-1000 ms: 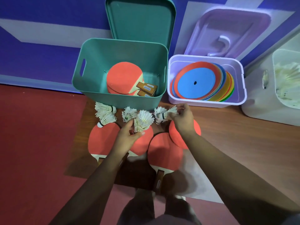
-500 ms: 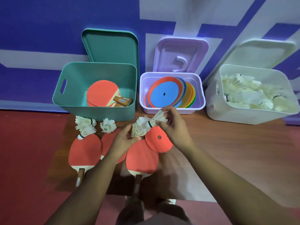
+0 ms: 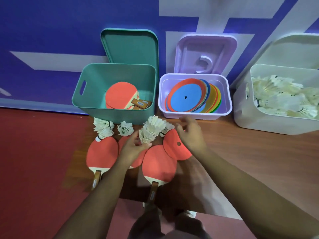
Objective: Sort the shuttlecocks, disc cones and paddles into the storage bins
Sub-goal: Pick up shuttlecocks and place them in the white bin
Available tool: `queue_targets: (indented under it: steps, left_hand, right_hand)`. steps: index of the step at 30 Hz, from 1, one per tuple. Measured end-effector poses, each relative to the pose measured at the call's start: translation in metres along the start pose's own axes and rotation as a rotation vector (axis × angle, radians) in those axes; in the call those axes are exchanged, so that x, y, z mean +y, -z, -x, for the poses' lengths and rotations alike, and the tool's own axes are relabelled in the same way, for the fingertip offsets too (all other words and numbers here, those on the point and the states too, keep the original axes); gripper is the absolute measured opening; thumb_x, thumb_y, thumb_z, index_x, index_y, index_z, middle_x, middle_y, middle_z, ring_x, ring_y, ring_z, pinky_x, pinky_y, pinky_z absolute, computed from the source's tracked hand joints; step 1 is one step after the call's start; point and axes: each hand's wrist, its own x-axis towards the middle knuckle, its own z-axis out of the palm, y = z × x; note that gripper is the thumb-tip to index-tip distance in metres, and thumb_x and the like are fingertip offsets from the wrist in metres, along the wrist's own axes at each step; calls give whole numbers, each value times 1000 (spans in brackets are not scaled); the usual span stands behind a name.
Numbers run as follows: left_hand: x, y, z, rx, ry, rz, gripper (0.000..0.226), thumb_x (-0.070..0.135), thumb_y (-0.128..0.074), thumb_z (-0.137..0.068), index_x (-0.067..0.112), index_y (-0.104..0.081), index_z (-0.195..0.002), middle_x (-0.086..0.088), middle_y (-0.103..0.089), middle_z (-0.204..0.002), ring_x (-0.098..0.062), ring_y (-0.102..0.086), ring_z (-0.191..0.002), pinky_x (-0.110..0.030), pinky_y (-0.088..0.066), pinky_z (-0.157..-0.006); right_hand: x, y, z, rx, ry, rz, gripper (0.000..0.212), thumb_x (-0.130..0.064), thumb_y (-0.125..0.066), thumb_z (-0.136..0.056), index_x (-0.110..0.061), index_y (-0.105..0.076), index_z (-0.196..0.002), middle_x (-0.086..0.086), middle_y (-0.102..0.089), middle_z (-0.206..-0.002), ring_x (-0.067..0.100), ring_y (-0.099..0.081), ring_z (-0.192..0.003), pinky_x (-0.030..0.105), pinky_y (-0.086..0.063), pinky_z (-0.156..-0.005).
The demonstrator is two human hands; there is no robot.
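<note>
While the left hand (image 3: 133,149) grips a bunch of shuttlecocks (image 3: 151,131) by the cork ends, feathers pointing toward the bins, the right hand (image 3: 190,135) hangs released just beside it, fingers spread, touching nothing that can be made out. Below the right hand lies a red disc cone (image 3: 174,147) on the floor, overlapping the head of a red paddle (image 3: 159,165). A second paddle (image 3: 102,155) lies to the left, handle toward the person; a third is largely hidden under the left hand. Loose shuttlecocks remain on the floor: two (image 3: 103,128) at the top of the left paddle, one (image 3: 125,128) just beside them, and one (image 3: 167,129) partly behind the held bunch.

Against the wall stand three open bins. The green bin (image 3: 117,69) holds red paddles (image 3: 120,96). The purple bin (image 3: 193,114) holds stacked disc cones (image 3: 188,95), blue on top. The white bin (image 3: 269,121) at right holds many shuttlecocks (image 3: 283,99). Green and purple lids lean upright behind their bins.
</note>
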Motion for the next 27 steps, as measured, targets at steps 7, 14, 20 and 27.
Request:
queue_targets:
  steps: [7,14,20,27]
  left_hand:
    - [-25,36,-10,-6,23,10,57,0,-81,-72,23,-55,-117,6,-68,-112,-5,-63,-100,-13,-46,-81]
    - [-32,58,-21,-46,-12,-3,49,0,-79,-74,19,-57,-113,8,-69,-108,3,-65,-92,-10,-46,-81]
    - [-45,69,-27,-75,-22,-16,48,8,-81,-74,28,-59,-112,3,-71,-109,-17,-66,-102,-29,-49,-93]
    - [-36,74,-23,-85,-55,-17,49,2,-80,-74,26,-58,-111,11,-68,-103,-5,-63,-91,-12,-46,-79]
  right_hand:
    - [21,-63,-36,-285,-60,232,35,-12,-65,-86,-3,-60,-119,18,-61,-121,33,-55,-115,36,-41,-94]
    - [35,-91,-48,-156,-162,242,46,-13,-66,-84,-7,-48,-126,23,-53,-122,40,-54,-109,43,-47,-89]
    - [34,-101,-45,-184,-168,348,24,-6,-56,-88,-7,-68,-109,22,-63,-103,33,-50,-107,30,-41,-87]
    - [-23,-46,-11,99,-27,-25,9,-17,-69,-88,-13,-70,-96,7,-56,-90,19,-56,-84,26,-45,-76]
